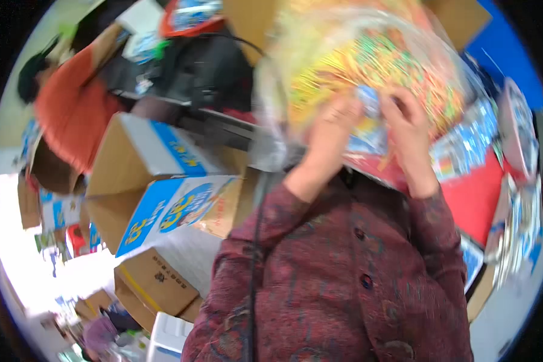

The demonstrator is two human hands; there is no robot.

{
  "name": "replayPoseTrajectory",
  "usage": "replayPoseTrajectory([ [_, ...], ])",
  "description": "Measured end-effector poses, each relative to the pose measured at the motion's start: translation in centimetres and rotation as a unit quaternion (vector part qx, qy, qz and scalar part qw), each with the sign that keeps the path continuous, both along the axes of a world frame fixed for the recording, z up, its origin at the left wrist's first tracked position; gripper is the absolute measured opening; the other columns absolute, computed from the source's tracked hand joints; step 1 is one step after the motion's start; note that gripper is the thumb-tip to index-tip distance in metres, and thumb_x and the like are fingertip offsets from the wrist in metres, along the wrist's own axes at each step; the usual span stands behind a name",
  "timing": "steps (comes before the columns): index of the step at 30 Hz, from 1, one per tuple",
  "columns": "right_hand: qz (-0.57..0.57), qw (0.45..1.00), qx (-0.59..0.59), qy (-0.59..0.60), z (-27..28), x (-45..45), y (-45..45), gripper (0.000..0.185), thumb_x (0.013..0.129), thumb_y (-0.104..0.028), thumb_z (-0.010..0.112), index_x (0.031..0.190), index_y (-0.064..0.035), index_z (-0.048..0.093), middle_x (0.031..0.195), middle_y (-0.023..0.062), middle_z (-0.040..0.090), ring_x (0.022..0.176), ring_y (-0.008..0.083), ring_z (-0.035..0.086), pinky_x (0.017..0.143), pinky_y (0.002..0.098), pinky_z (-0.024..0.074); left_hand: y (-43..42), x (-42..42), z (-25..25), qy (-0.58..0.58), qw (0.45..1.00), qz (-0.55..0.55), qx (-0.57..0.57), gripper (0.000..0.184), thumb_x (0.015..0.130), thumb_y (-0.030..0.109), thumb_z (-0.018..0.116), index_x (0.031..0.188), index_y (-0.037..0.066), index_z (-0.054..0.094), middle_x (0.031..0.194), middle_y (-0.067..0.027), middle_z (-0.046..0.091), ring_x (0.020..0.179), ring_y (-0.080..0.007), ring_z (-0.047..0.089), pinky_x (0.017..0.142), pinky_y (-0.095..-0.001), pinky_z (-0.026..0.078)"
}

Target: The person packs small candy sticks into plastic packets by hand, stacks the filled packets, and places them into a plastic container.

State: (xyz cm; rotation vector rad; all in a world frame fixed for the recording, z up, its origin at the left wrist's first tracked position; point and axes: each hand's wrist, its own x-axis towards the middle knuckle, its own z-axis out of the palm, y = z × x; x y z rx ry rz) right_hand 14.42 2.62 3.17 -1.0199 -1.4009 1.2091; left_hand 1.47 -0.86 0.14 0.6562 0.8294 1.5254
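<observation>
A large clear plastic bag (pixel 265 96) lies spread before me, full of thin yellow, green and orange sticks (pixel 383 57). Over its near edge, my left hand (pixel 335 120) is closed on a small blue-and-white plastic packet (pixel 368 101), blurred by motion. Close beside the packet, my right hand (pixel 409 117) has its fingers pinched together; what lies between them is too small and smeared to name. Below the hands is another printed blue packet (pixel 368 140). More clear-and-blue plastic packets (pixel 464 148) are piled to the right of my right hand.
An open blue-and-white carton (pixel 169 208) stands at my left, with a brown carton (pixel 157 286) below it. A person in an orange top (pixel 72 111) works at the upper left near a black bag (pixel 205 72). A red surface (pixel 476 202) lies at my right.
</observation>
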Motion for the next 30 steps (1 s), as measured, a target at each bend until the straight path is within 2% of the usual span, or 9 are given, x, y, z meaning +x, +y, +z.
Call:
replayPoseTrajectory([
  [3,0.023,1.000,0.016,0.004,1.4,-0.2,-0.4,0.015,0.090,-0.008,0.058,0.103,-0.0026,0.061,0.095,-0.0018,0.057,0.086,0.0064,0.053,0.076,0.0201,0.0434,-0.1,-0.2,-0.3,0.036,0.999,-0.014,0.003,0.022,0.096,0.021,0.052,0.095,0.004,0.065,0.087,0.0043,0.059,0.083,-0.0053,0.053,0.077,-0.0215,0.042],
  [5,0.007,0.994,0.069,-0.081,2.1,-0.3,-0.9,0.022,0.089,-0.006,0.058,0.111,-0.0025,0.060,0.097,-0.0006,0.058,0.088,0.0070,0.053,0.077,0.0207,0.0434,-0.2,-0.7,-0.4,0.043,0.998,-0.026,0.023,0.023,0.096,0.022,0.052,0.092,0.004,0.065,0.085,0.0051,0.058,0.082,-0.0050,0.052,0.074,-0.0211,0.041],
  [8,0.044,0.966,0.179,-0.182,2.0,-0.3,-0.9,0.027,0.089,-0.005,0.058,0.116,-0.0026,0.058,0.103,0.0004,0.058,0.091,0.0080,0.053,0.079,0.0215,0.0436,-0.2,-0.8,-0.9,0.051,0.997,-0.040,0.032,0.026,0.097,0.018,0.050,0.112,-0.001,0.060,0.101,0.0012,0.060,0.090,-0.0057,0.053,0.081,-0.0221,0.044],
  [10,0.068,0.943,0.235,-0.227,1.7,-0.4,-1.1,0.030,0.089,-0.004,0.058,0.118,-0.0026,0.057,0.105,0.0009,0.059,0.093,0.0085,0.053,0.080,0.0219,0.0437,0.0,-0.8,-1.0,0.059,0.997,-0.023,0.044,0.026,0.096,0.017,0.050,0.112,-0.001,0.060,0.101,0.0015,0.060,0.090,-0.0055,0.053,0.081,-0.0220,0.044],
  [13,0.045,0.979,0.121,-0.157,1.1,-0.6,-1.5,0.031,0.090,-0.004,0.057,0.120,-0.0017,0.056,0.114,0.0033,0.058,0.097,0.0108,0.054,0.083,0.0235,0.0436,-0.3,-1.0,-1.1,0.069,0.996,0.005,0.058,0.025,0.096,0.016,0.050,0.112,0.000,0.060,0.100,0.0021,0.059,0.090,-0.0050,0.053,0.080,-0.0218,0.044],
  [16,0.018,0.989,0.108,-0.102,1.4,-0.7,-1.4,0.029,0.090,-0.004,0.056,0.119,-0.0006,0.057,0.116,0.0045,0.058,0.098,0.0107,0.054,0.084,0.0237,0.0434,-0.5,-1.4,-0.2,0.189,0.978,-0.018,0.091,0.024,0.090,0.014,0.056,0.109,0.000,0.060,0.096,0.0008,0.060,0.089,-0.0048,0.052,0.079,-0.0221,0.044],
  [20,0.004,0.996,0.093,-0.006,3.0,-2.5,-2.5,0.026,0.091,-0.007,0.057,0.116,0.0004,0.059,0.110,0.0038,0.059,0.094,0.0088,0.054,0.082,0.0227,0.0432,-1.9,-2.1,0.7,0.361,0.918,0.077,0.143,0.028,0.083,0.012,0.063,0.108,0.000,0.059,0.092,-0.0029,0.060,0.087,-0.0068,0.053,0.076,-0.0243,0.045],
  [24,0.066,0.997,0.037,-0.028,1.0,-1.1,-1.8,0.024,0.092,-0.009,0.057,0.114,-0.0007,0.060,0.102,0.0012,0.061,0.086,0.0055,0.052,0.076,0.0206,0.0427,-3.7,-3.7,3.2,0.278,0.960,-0.009,0.032,0.031,0.079,0.013,0.067,0.105,-0.001,0.059,0.089,-0.0070,0.061,0.083,-0.0107,0.055,0.073,-0.0272,0.045],
  [30,0.099,0.990,0.046,-0.085,0.0,0.7,-1.4,0.021,0.091,-0.014,0.060,0.108,-0.0015,0.063,0.095,-0.0024,0.062,0.082,0.0052,0.052,0.075,0.0198,0.0416,-3.7,-3.1,2.2,0.293,0.949,0.059,0.100,0.027,0.079,0.012,0.066,0.103,-0.001,0.060,0.086,-0.0083,0.061,0.079,-0.0139,0.057,0.071,-0.0292,0.046],
])
